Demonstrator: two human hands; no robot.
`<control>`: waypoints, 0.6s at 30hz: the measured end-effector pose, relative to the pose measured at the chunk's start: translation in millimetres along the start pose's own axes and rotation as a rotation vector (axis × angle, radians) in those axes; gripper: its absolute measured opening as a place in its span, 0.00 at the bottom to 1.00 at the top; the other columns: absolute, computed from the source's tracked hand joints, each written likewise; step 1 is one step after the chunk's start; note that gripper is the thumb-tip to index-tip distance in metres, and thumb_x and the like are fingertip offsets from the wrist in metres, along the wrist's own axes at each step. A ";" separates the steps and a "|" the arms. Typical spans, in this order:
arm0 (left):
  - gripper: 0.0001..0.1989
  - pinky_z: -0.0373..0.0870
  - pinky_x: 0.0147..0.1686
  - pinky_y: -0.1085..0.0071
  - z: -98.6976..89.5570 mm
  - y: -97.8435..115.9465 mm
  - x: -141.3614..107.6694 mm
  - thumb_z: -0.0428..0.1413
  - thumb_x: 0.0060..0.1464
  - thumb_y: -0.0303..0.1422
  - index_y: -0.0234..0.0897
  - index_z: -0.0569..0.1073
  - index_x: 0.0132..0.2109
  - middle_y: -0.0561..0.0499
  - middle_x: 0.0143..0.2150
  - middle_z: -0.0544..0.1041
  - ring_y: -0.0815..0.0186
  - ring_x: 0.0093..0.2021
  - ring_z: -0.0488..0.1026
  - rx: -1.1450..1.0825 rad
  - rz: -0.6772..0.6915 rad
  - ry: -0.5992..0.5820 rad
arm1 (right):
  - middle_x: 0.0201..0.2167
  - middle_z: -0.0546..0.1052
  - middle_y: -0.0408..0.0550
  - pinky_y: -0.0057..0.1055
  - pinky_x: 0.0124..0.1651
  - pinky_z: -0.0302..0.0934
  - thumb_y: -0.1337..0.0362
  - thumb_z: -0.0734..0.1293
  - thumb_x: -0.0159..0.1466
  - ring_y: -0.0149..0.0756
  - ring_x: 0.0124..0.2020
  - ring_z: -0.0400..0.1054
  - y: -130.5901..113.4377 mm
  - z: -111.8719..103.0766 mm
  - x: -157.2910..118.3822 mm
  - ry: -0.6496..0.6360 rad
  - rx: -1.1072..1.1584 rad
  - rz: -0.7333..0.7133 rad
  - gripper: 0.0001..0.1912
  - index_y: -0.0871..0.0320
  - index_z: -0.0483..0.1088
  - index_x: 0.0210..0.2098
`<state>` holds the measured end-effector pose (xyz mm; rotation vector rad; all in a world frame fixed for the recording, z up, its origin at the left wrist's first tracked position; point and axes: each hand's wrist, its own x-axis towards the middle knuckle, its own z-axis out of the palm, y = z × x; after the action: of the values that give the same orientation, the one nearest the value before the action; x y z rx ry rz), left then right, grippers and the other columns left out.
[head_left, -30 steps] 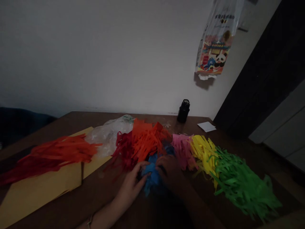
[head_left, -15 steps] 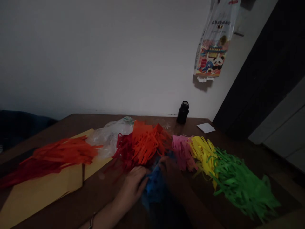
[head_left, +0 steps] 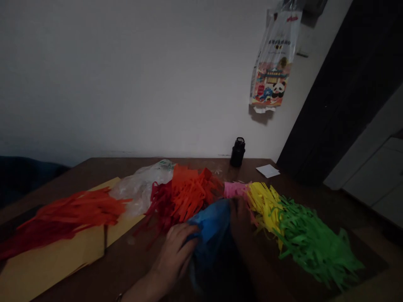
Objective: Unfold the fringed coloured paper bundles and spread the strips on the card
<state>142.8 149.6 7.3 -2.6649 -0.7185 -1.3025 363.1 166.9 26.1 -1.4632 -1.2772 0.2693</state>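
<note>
Apply only light, even tension to the blue paper (head_left: pixel 211 226), located between the hands in front of the orange fringe (head_left: pixel 190 195): left hand (head_left: pixel 178 247) grip pinching its edge, right hand (head_left: pixel 241 220) grip indeterminable in shadow.

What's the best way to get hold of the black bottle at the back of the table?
I'd take the black bottle around its body, below the top loop, probably from the front right. It stands upright, with the wall behind it and the pink fringe lying in front.
</note>
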 end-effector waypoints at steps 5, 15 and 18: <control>0.13 0.59 0.55 0.56 0.1 1.6 -5.3 0.45 0.61 0.22 0.42 0.70 0.44 0.50 0.41 0.82 0.60 0.46 0.73 0.006 0.000 -0.049 | 0.36 0.75 0.54 0.38 0.42 0.62 0.50 0.54 0.65 0.46 0.39 0.69 22.5 -27.3 29.8 0.256 -0.021 0.066 0.19 0.57 0.66 0.39; 0.12 0.72 0.30 0.67 -12.3 -7.3 17.1 0.51 0.60 0.44 0.42 0.70 0.38 0.52 0.29 0.76 0.61 0.28 0.74 -0.285 -0.555 0.223 | 0.35 0.74 0.56 0.40 0.43 0.61 0.45 0.54 0.58 0.47 0.38 0.68 48.6 -98.3 74.4 0.710 -0.009 0.138 0.21 0.56 0.63 0.36; 0.19 0.70 0.27 0.69 -11.6 -25.8 50.8 0.56 0.50 0.52 0.41 0.69 0.35 0.56 0.25 0.72 0.63 0.27 0.70 -0.518 -0.839 0.281 | 0.36 0.73 0.55 0.38 0.43 0.60 0.45 0.55 0.60 0.46 0.38 0.68 40.2 -131.7 81.9 0.835 -0.033 0.122 0.22 0.57 0.63 0.38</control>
<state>149.5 188.2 50.2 -2.4725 -1.7702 -2.2554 514.7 165.8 77.8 -1.4482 -0.5172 -0.2727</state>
